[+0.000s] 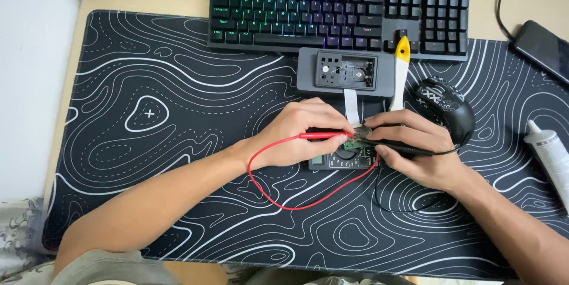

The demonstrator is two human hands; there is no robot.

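- Two slim probes meet at a small green circuit board [356, 141], which sits between my hands just above the dark multimeter [344, 158].
- My left hand [296, 134] pinches the red probe [325, 135], a thin glossy plastic rod, its tip on the board.
- My right hand [415, 149] pinches the black probe [398, 147], fingers curled tight over it.
- Red wire [278, 193] loops loosely across the desk mat [148, 113], black cloth with white wavy contour lines.
- Beyond the board lies a grey rectangular device [345, 72], trailing a flat pale ribbon cable [352, 105].
- Just beside it rests a white pry tool [400, 74] with a yellow tip, then a rounded black mouse [446, 107].
- At the top lies a backlit keyboard [338, 12]; a white tube [550, 157] lies far right.
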